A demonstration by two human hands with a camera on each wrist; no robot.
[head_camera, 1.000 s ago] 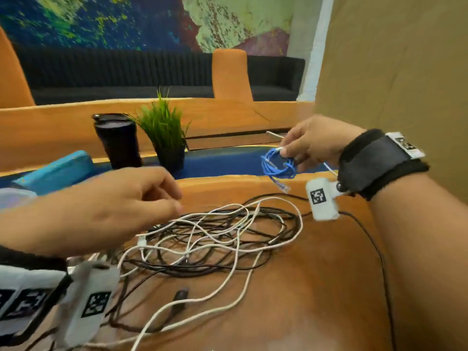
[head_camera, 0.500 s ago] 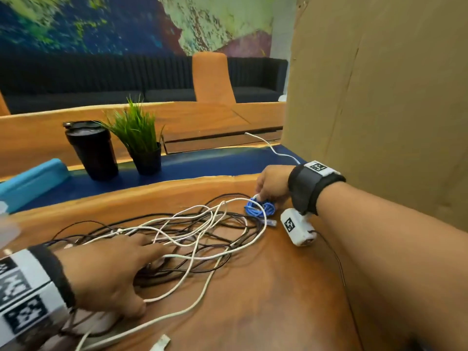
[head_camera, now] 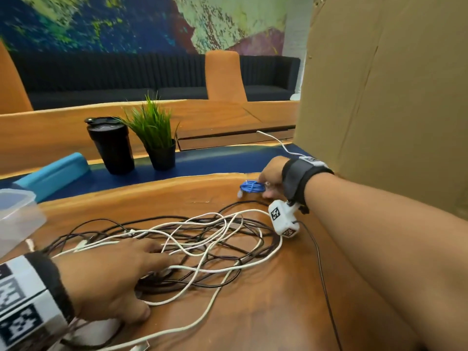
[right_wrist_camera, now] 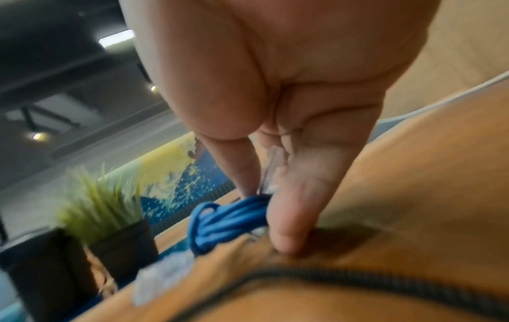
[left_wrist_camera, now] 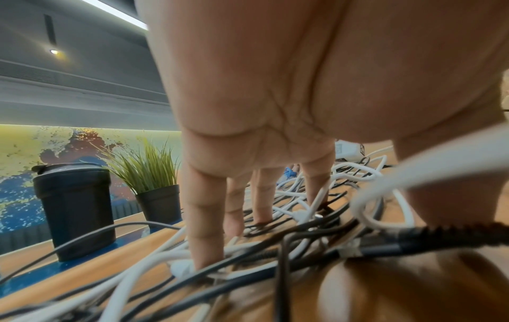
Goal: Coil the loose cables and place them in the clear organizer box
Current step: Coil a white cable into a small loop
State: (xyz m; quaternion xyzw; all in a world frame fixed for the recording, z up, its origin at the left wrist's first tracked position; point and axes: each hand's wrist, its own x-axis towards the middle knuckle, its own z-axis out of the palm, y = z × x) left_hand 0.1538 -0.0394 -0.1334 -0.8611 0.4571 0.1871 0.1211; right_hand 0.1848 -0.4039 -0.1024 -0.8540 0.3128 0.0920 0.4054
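Note:
A tangle of white and black cables (head_camera: 202, 239) sprawls across the wooden table (head_camera: 253, 312). My left hand (head_camera: 152, 282) lies flat on its near left part, and the straight fingers (left_wrist_camera: 206, 217) press down among the cables (left_wrist_camera: 303, 217). A small blue coiled cable (head_camera: 252, 186) sits on the table beyond the tangle, at the far right. My right hand (head_camera: 264, 188) pinches that coil (right_wrist_camera: 228, 220) between thumb and finger, with the thumb tip touching the wood. The clear organizer box (head_camera: 15, 214) stands at the left edge, partly cut off.
A black lidded cup (head_camera: 111, 145), a potted grass plant (head_camera: 157, 138) and a teal case (head_camera: 50, 173) stand on the blue strip behind the table. A tall cardboard panel (head_camera: 379, 97) walls off the right side. A thin white cable (head_camera: 278, 143) trails toward the back.
My right hand came down from the air with the blue coil and now holds it on the table. My left hand dropped onto the tangle and flattened.

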